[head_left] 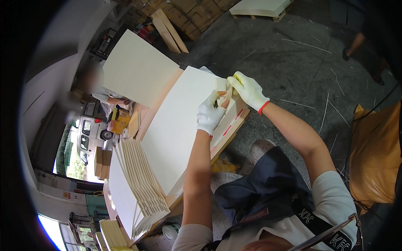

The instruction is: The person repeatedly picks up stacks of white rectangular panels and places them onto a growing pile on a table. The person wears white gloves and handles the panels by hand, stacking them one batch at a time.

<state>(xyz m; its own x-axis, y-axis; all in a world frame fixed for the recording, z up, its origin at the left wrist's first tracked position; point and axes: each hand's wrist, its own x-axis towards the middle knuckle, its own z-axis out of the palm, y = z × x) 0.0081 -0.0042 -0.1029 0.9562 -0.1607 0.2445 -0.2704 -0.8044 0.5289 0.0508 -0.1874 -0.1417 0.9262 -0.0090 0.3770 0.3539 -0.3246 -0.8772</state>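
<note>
Both my hands wear white knit gloves and meet over the right edge of a large pale sheet on the workbench. My left hand, with bare fingertips showing, is closed on a small pale strip-like piece; its exact kind is unclear. The fingers of my right hand, in a red-cuffed glove, pinch the right side of the same piece. Below the hands, red marks run along the pale bench edge.
A fanned stack of pale panels lies at the near left. Another pale sheet lies farther back, near a person and a yellow box. Thin offcuts litter the floor; an orange-brown sack stands right.
</note>
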